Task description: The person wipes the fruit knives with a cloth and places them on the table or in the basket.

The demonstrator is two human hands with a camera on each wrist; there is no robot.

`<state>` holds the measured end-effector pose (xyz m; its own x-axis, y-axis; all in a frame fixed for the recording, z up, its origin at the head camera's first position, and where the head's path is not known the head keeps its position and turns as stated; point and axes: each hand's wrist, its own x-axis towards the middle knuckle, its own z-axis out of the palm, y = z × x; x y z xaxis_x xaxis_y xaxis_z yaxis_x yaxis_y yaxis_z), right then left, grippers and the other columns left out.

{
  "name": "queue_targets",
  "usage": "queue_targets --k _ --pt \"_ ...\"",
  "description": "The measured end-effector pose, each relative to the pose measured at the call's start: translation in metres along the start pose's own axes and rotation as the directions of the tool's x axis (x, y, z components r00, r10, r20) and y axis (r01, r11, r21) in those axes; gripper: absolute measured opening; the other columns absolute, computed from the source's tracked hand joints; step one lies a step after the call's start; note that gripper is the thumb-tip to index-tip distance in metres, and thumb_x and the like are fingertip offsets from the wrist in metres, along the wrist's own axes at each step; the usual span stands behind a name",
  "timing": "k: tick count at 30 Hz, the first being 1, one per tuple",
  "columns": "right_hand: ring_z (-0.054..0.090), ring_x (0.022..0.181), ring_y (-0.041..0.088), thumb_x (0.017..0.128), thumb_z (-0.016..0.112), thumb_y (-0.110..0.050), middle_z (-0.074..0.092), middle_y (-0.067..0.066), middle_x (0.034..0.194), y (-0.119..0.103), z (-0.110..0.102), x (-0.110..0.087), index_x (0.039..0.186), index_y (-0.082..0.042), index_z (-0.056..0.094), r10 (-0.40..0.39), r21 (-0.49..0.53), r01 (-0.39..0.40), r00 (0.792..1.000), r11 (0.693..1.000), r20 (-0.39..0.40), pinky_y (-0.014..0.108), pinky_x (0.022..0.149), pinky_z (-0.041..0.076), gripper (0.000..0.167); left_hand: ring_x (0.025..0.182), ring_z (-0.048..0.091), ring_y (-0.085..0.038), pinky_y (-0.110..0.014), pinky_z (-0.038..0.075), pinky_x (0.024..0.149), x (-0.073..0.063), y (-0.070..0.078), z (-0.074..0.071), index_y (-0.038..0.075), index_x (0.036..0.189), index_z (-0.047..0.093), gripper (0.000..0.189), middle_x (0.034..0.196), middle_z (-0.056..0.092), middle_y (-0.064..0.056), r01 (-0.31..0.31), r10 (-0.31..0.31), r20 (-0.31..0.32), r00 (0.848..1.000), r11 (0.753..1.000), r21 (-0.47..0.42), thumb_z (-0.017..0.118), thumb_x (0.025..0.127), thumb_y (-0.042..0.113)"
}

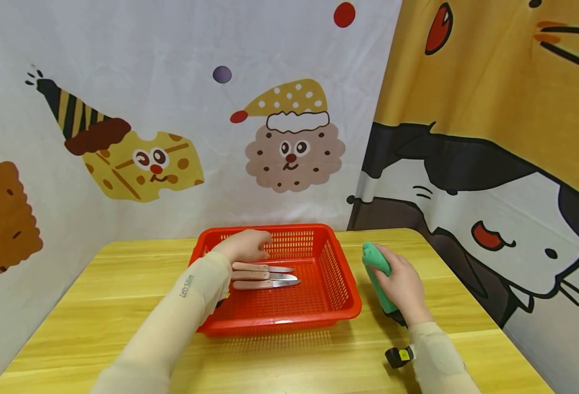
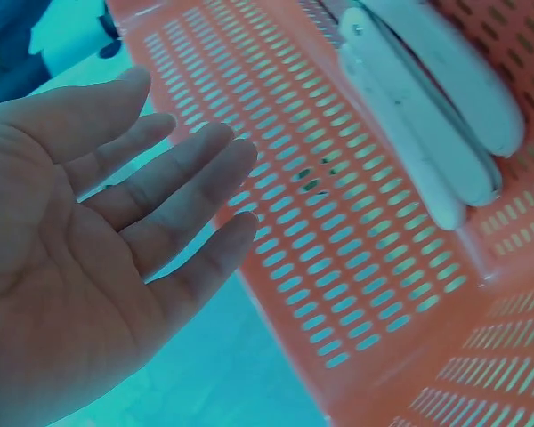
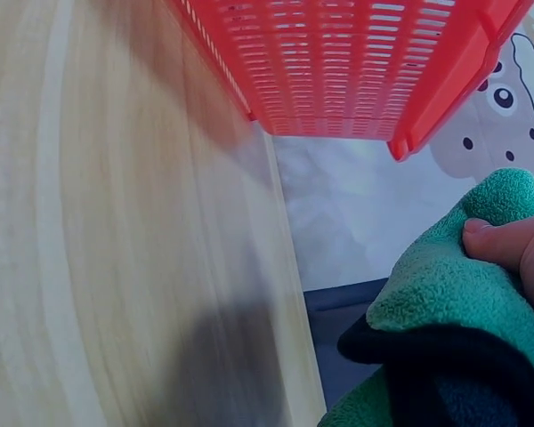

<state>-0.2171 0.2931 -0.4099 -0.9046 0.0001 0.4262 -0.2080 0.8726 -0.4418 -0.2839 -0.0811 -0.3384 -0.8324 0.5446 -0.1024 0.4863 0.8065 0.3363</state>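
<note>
Three knives [image 1: 265, 284] with pale handles lie side by side in a red plastic basket [image 1: 279, 324], blades pointing right in the head view. My left hand [image 1: 247, 245] is over the basket's left part, just above the knife handles. In the left wrist view the left hand [image 2: 116, 213] shows its palm, fingers loosely extended with nothing in them. To the right of the basket, my right hand [image 1: 401, 284] grips a folded green towel [image 1: 377, 268]. A dark band crosses the towel [image 3: 463, 294] in the right wrist view, where the thumb presses on it.
The basket stands on a wood-grain table [image 1: 122, 279], near its back edge. Behind the table hangs a white curtain [image 1: 171, 49] with cartoon figures. A yellow cartoon curtain [image 1: 506, 93] hangs at the right.
</note>
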Motion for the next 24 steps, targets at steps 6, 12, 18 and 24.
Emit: queue_targets --k 6,12,18,24 --pt "0.059 0.104 0.045 0.090 0.074 -0.019 0.061 0.027 0.120 0.004 0.002 0.003 0.143 -0.018 0.053 -0.009 -0.007 0.009 1.000 1.000 0.017 0.062 0.085 0.046 0.057 0.110 0.060 -0.025 -0.043 0.046 0.099 -0.009 0.006 -0.014 0.005 0.128 0.062 0.035 0.123 0.064 -0.011 -0.006 0.006 -0.024 1.000 1.000 0.000 0.067 0.095 0.016" --pt "0.060 0.101 0.045 0.090 0.074 -0.020 0.061 0.028 0.118 0.008 0.004 0.005 0.143 -0.017 0.053 -0.009 -0.027 0.010 0.999 1.000 0.044 0.062 0.083 0.046 0.056 0.112 0.059 -0.029 -0.046 0.046 0.099 -0.016 0.010 -0.023 0.002 0.128 0.060 0.036 0.126 0.063 -0.015 -0.035 0.035 -0.048 0.998 0.999 0.008 0.067 0.095 0.016" --pt "0.061 0.099 0.045 0.090 0.074 -0.022 0.061 0.028 0.117 0.012 0.007 0.006 0.142 -0.020 0.052 -0.009 -0.051 0.013 0.997 0.999 0.071 0.062 0.079 0.047 0.056 0.113 0.060 -0.030 -0.046 0.046 0.099 -0.029 0.013 -0.026 0.002 0.128 0.059 0.038 0.124 0.063 -0.014 -0.030 0.032 -0.088 0.996 0.999 0.032 0.068 0.095 0.019" --pt "0.062 0.098 0.045 0.090 0.074 -0.022 0.062 0.027 0.116 0.016 0.009 0.006 0.142 -0.020 0.053 -0.014 -0.067 0.018 0.998 0.998 0.064 0.061 0.077 0.049 0.056 0.118 0.058 -0.033 -0.047 0.045 0.101 -0.047 0.015 -0.032 -0.001 0.129 0.058 0.040 0.127 0.062 -0.017 -0.067 0.079 -0.156 0.985 0.995 0.079 0.067 0.095 0.019"
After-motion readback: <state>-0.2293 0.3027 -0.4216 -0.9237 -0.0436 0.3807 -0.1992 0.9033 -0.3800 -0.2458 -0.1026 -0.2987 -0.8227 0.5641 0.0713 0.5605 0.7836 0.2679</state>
